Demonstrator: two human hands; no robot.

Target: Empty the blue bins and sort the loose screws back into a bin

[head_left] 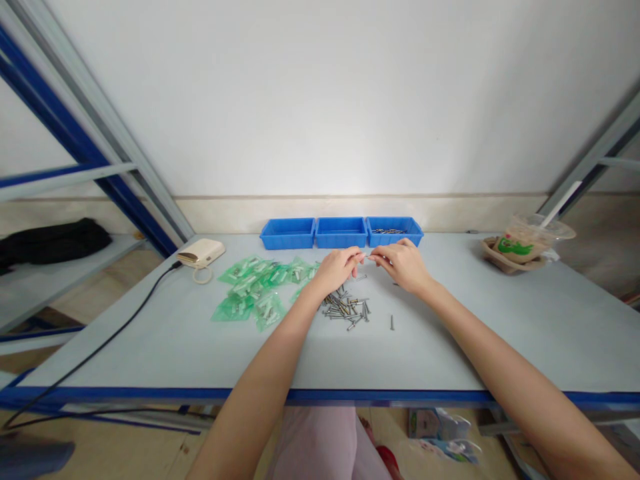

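My left hand (341, 267) and my right hand (400, 263) are close together above the table, just in front of the blue bins. Both have closed fingers, with the fingertips nearly meeting around something small and thin that I cannot make out. Below and beside my left hand lies a pile of metal screws (345, 308). A single screw (392, 323) lies apart to the right of the pile. Green plastic packets (250, 287) with small parts inside are spread to the left of my left hand.
Three blue bins stand along the wall: a left bin (288, 235), a middle bin (341, 233) and a right bin (395, 233) holding screws. A cream device (202, 252) with a black cable is at the left. A plastic cup (523, 241) sits in a brown holder at the right.
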